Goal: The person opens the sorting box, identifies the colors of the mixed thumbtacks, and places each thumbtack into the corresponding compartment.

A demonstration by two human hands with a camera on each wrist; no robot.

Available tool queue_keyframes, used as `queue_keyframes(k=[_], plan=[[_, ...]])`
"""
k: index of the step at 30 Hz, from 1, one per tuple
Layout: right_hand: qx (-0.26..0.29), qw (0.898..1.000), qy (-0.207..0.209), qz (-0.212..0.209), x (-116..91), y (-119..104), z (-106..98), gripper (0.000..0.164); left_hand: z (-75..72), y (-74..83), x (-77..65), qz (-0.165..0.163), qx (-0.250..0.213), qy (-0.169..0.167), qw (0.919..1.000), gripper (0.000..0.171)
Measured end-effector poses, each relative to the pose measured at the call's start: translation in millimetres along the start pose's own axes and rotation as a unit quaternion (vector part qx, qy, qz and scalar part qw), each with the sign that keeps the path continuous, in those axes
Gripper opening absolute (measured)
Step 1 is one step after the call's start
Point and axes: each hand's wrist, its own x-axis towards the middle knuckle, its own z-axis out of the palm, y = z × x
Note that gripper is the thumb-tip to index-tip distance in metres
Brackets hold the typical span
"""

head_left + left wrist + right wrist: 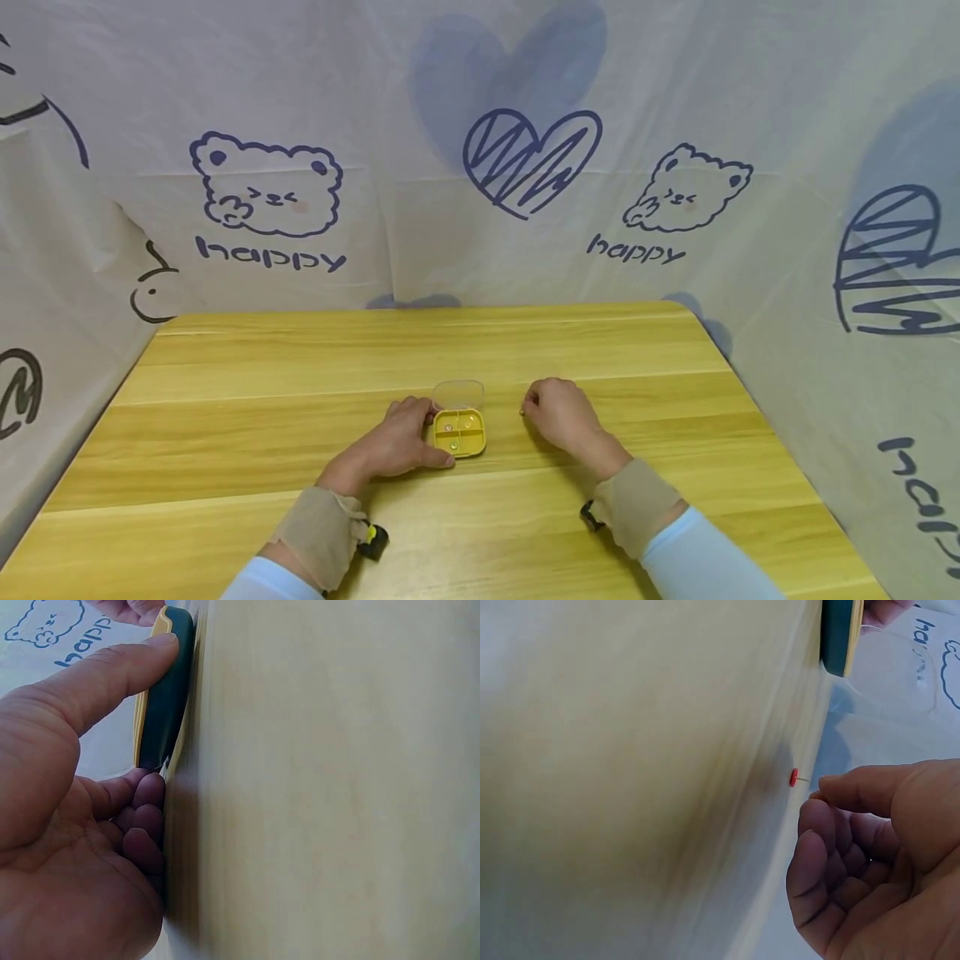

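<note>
A small yellow pill box (460, 432) with a dark green underside lies on the table, its clear lid (458, 394) raised at the back. My left hand (401, 437) holds it by the left side, thumb at the near rim and fingers at the far corner. A few tiny pieces lie in its compartments, too small to make out. To the right, my right hand (564, 414) brings thumb and index tip together at the pin of a red thumbtack (794, 778). The pin points up toward the fingertips; the other fingers curl in.
The wooden table (300, 358) reaches back to a white cloth (420, 217) printed with bears and hearts. More of this cloth hangs at both sides. Each wrist wears a beige band with a small black device.
</note>
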Motion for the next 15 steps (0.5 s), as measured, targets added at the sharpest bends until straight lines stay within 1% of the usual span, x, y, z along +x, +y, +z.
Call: queue_keyframes(k=[5, 15], plan=[[-0.015, 1.000, -0.003, 0.008, 1.0, -0.2, 3.4, 0.013, -0.6, 0.0, -0.3, 0.002, -0.001, -0.002, 1.0000, 0.064], [-0.019, 1.000, -0.009, 0.012, 3.0, -0.5, 5.2, 0.013, -0.8, -0.1, -0.4, 0.001, 0.001, -0.002, 1.0000, 0.064]])
